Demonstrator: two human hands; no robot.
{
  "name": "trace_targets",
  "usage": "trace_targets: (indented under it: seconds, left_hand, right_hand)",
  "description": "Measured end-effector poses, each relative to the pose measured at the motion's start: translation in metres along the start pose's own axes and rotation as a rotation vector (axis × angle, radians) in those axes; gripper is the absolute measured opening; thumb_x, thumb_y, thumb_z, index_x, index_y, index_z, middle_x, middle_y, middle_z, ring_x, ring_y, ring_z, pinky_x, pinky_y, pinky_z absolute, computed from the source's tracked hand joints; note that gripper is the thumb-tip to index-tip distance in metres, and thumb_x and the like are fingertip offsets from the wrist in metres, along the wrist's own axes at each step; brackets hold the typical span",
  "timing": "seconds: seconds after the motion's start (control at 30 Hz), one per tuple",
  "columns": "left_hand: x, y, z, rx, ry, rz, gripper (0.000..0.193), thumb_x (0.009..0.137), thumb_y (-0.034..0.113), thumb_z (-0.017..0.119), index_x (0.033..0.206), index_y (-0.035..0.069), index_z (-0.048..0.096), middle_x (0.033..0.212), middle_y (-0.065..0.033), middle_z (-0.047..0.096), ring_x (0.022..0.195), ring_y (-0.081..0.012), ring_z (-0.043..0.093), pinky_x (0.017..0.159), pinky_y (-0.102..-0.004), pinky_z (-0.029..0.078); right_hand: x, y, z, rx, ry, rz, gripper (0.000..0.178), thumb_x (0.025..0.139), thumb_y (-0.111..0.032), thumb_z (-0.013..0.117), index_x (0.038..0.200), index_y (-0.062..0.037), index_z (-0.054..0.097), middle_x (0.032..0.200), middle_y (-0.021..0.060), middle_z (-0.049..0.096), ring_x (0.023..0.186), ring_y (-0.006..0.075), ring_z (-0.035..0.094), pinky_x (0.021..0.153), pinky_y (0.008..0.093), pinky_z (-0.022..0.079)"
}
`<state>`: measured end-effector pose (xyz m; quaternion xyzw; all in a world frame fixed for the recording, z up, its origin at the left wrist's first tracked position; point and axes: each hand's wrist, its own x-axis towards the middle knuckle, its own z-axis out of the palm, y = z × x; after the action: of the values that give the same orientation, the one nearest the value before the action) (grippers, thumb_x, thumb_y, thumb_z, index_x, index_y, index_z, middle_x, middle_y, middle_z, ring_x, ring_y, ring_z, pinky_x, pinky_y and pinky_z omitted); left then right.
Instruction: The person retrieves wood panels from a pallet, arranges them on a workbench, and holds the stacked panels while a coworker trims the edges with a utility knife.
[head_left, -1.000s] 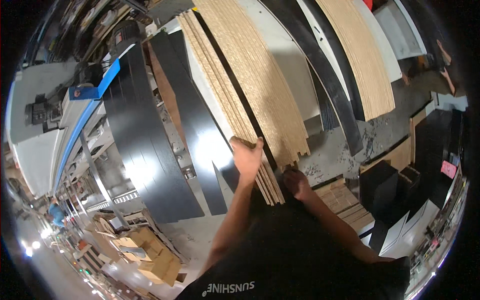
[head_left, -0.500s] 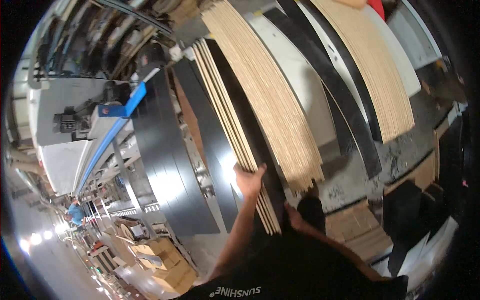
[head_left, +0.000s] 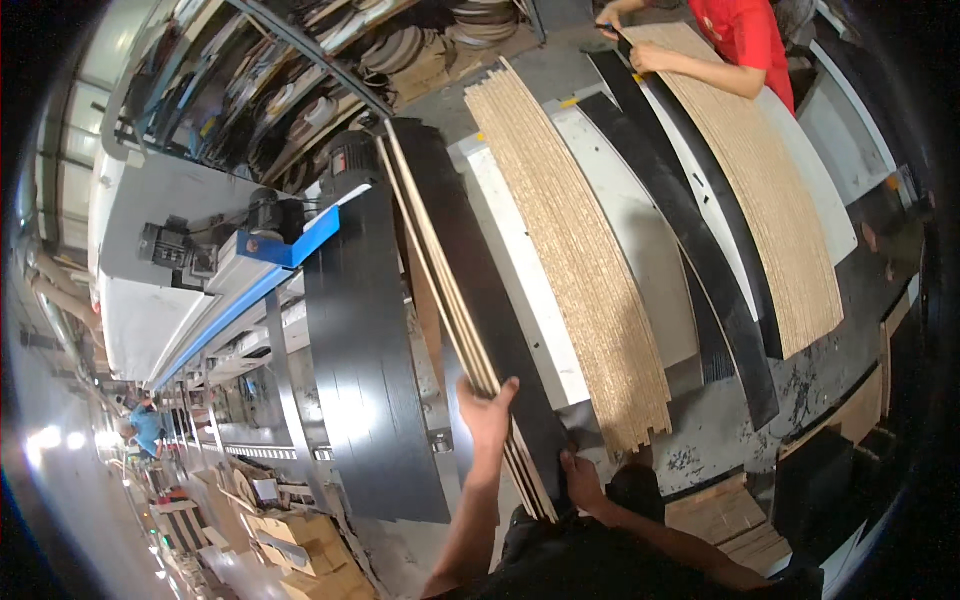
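Observation:
A small stack of long boards (head_left: 500,330), with black faces and pale wood edges, stretches away from my body between both hands. My left hand (head_left: 487,412) is closed on its left side, the thumb lying on the black top. My right hand (head_left: 582,482) grips its near right edge, thumb up; the fingers underneath are hidden. To the right, a long stack of tan strips (head_left: 580,280) rests on a white table (head_left: 512,225). Left of the held boards lies a wide dark panel (head_left: 365,400), which reflects a bright light.
Beyond the tan strips lie curved black strips (head_left: 690,250) and another tan stack (head_left: 775,210). A co-worker in a red shirt (head_left: 745,40) has both hands at that stack's far end. A machine with a blue rail (head_left: 290,250) stands left; cardboard boxes (head_left: 300,545) sit lower left.
The held boards have moved left, away from the tan strips, baring white tabletop between them. My view has shifted, and the co-worker's arms and red shirt now show at the top.

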<state>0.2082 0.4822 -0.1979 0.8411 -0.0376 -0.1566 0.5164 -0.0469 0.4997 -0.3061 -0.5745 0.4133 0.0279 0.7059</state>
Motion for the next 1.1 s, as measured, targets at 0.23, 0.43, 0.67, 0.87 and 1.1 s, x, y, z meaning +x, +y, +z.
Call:
trace_targets:
  seconds: [0.23,0.43,0.67,0.87,1.1]
  left_hand:
    - [0.067,0.020,0.055,0.396,0.009,0.118,0.090,0.078,0.043,0.096,0.141,-0.007,0.055,0.108,-0.0238,0.077,0.100,-0.0439,0.076,0.089,-0.0498,0.059]
    - [0.041,-0.002,0.096,0.414,-0.047,0.160,0.076,0.110,0.048,0.060,0.162,-0.005,0.045,0.137,-0.0294,0.068,0.113,-0.0496,0.073,0.097,-0.0553,0.058]
    - [0.031,-0.007,0.109,0.398,-0.081,0.153,0.067,0.114,0.045,0.053,0.161,-0.002,0.048,0.107,-0.0292,0.077,0.101,-0.0519,0.075,0.091,-0.0585,0.058]
    - [0.031,-0.003,0.095,0.310,-0.299,0.032,0.070,0.115,0.047,0.054,0.166,0.000,0.043,0.115,-0.0327,0.076,0.103,-0.0515,0.075,0.092,-0.0573,0.059]
    - [0.068,-0.041,-0.051,0.654,0.149,0.531,0.080,0.102,0.041,0.075,0.161,-0.006,0.046,0.159,-0.0298,0.056,0.153,-0.0529,0.046,0.135,-0.0604,0.024]
  right_hand:
    - [-0.036,-0.118,-0.038,-0.628,-0.127,0.112,0.073,0.111,-0.066,0.049,0.123,0.0005,0.077,0.123,0.0285,0.076,0.115,0.0462,0.074,0.099,0.0550,0.055]
    - [0.011,-0.183,-0.164,-0.870,0.653,-0.553,0.104,0.100,-0.062,0.073,0.168,0.0053,0.033,0.156,0.0347,0.055,0.146,0.0505,0.055,0.121,0.0603,0.045]
    - [0.115,-0.162,-0.159,-0.561,0.484,-0.143,0.125,0.090,-0.074,0.077,0.171,0.0043,0.024,0.164,0.0365,0.042,0.150,0.0523,0.048,0.121,0.0611,0.043]
    - [0.114,-0.164,-0.148,-0.702,0.582,-0.150,0.116,0.089,-0.069,0.081,0.169,-0.0012,0.030,0.159,0.0275,0.051,0.143,0.0486,0.055,0.116,0.0605,0.047]
    - [0.081,-0.178,-0.108,-0.912,0.765,-0.654,0.100,0.098,-0.054,0.079,0.167,0.0017,0.033,0.158,0.0313,0.049,0.140,0.0508,0.055,0.118,0.0608,0.045]
